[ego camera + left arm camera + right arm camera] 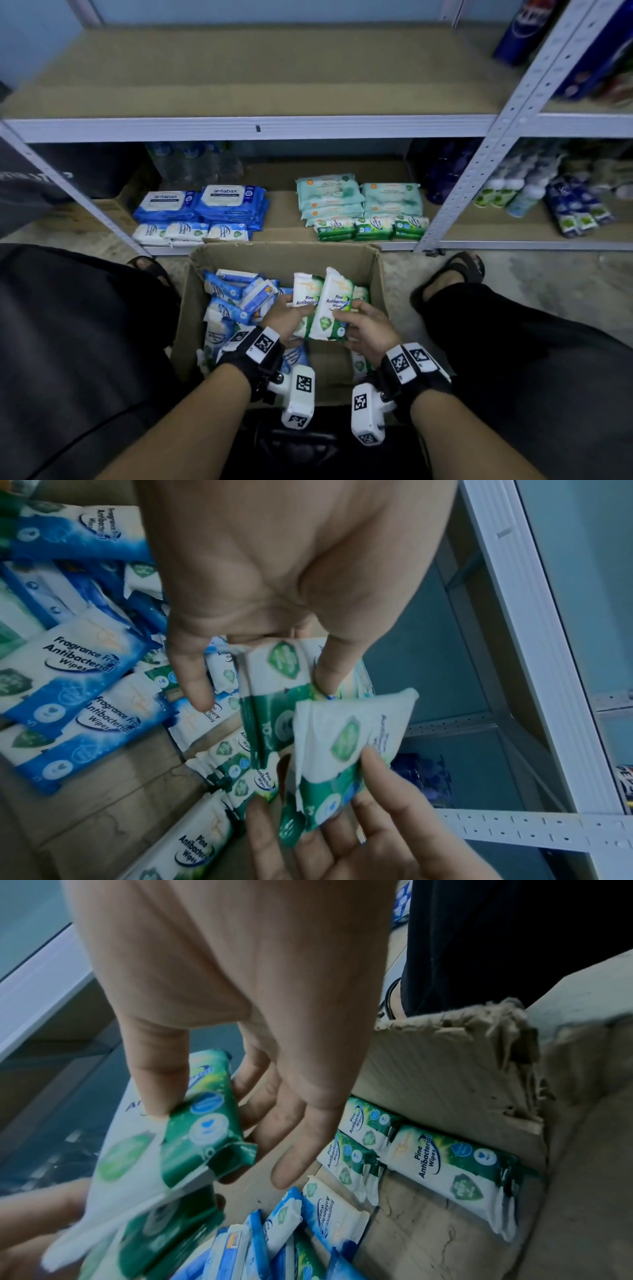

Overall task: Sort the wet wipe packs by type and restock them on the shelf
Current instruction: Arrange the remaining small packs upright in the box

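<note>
Above the box, your left hand and right hand each pinch a green pack; these look light, soft and slick, so hold them across the middle, not the crimped ends.

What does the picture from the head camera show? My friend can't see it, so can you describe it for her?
Two hands, left hand and right hand, each hold a green Pine wipes pack over a cardboard box with blue wipe packs inside. Ahead, a low shelf holds sorted blue and green stacks.
</note>
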A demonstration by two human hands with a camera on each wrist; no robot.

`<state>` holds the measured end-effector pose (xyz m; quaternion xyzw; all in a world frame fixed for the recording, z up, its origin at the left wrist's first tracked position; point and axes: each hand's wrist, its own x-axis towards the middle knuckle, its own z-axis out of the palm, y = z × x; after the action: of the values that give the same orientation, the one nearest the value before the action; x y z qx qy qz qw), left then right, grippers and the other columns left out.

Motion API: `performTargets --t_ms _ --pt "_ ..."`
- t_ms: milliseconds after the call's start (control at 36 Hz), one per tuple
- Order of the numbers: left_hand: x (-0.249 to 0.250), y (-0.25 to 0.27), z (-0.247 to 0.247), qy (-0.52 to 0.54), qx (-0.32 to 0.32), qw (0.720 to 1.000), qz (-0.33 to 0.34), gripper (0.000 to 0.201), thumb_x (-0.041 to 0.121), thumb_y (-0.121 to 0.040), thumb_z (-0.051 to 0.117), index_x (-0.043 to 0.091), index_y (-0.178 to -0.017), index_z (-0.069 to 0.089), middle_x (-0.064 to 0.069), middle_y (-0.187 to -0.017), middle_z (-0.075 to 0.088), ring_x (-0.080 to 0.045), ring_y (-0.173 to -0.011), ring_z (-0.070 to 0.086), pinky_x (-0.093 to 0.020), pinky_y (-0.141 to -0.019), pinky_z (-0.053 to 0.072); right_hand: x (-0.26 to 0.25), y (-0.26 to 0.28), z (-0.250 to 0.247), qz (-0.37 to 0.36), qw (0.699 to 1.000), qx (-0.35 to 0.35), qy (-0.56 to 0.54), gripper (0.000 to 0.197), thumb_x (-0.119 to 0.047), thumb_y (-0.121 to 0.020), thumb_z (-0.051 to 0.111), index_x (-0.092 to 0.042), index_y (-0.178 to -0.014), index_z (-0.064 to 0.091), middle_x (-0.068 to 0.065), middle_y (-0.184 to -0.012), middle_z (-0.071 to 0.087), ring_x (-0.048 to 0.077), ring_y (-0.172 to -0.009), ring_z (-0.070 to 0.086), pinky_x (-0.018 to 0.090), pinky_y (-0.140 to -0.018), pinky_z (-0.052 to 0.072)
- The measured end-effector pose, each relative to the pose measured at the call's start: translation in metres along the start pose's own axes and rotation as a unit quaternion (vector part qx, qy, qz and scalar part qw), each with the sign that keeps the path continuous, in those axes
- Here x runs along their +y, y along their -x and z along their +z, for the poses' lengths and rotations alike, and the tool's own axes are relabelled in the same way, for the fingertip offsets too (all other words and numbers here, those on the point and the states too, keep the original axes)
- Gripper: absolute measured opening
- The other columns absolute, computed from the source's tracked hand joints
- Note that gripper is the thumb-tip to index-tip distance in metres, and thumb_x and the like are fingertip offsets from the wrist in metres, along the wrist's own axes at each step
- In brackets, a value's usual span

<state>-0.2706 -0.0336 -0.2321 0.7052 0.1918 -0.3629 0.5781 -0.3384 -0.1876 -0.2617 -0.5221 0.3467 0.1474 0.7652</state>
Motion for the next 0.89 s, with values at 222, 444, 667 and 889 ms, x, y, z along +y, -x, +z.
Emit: performTargets --t_ms 222,444,667,889 --pt "0.003 -0.006 0.002 0.024 -0.057 0.998 -0.030 0.020 0.011 -0.090 0.055 0.004 -0.106 0.066 -0.015 -0.096 0.071 -0.023 -0.074 0.068 -0.024 -0.056 0.052 0.001 -0.005 -0.002 -0.043 0.995 0.048 0.074 0.043 -0.011 -0.077 0.082 -0.012 -0.111 0.056 0.010 -0.095 0.074 0.019 -0.076 0.070 0.028 -0.059 0.053" --pt "-0.008 -0.020 0.004 0.009 -0.078 0.996 -0.030 0.048 0.015 -0.079 0.080 0.005 -0.120 0.058 -0.016 -0.106 0.073 -0.029 -0.093 0.072 -0.037 -0.069 0.060 0.002 -0.010 -0.012 -0.049 0.989 0.019 0.138 0.039 -0.013 -0.077 0.083 -0.016 -0.105 0.056 -0.005 -0.063 0.065 0.016 -0.064 0.064 0.035 -0.065 0.053" --pt "-0.030 -0.043 0.007 -0.088 -0.025 0.995 -0.035 0.065 0.048 -0.047 0.092 0.010 -0.095 0.070 -0.012 -0.095 0.075 -0.030 -0.091 0.072 -0.051 -0.093 0.054 0.004 -0.014 -0.016 -0.036 0.975 0.042 0.216 0.032 -0.019 -0.075 0.085 -0.020 -0.095 0.060 0.000 -0.072 0.064 0.022 -0.063 0.061 0.040 -0.061 0.057" --pt "-0.050 -0.075 0.012 -0.239 0.010 0.969 -0.061 0.039 0.043 -0.073 0.079 0.012 -0.071 0.055 -0.010 -0.071 0.051 -0.020 -0.061 0.050 -0.025 -0.050 0.030 -0.017 -0.036 -0.039 -0.177 0.814 0.265 0.485 0.027 -0.020 -0.078 0.072 -0.019 -0.105 0.067 0.009 -0.108 0.062 0.030 -0.096 0.060 0.032 -0.080 0.048"
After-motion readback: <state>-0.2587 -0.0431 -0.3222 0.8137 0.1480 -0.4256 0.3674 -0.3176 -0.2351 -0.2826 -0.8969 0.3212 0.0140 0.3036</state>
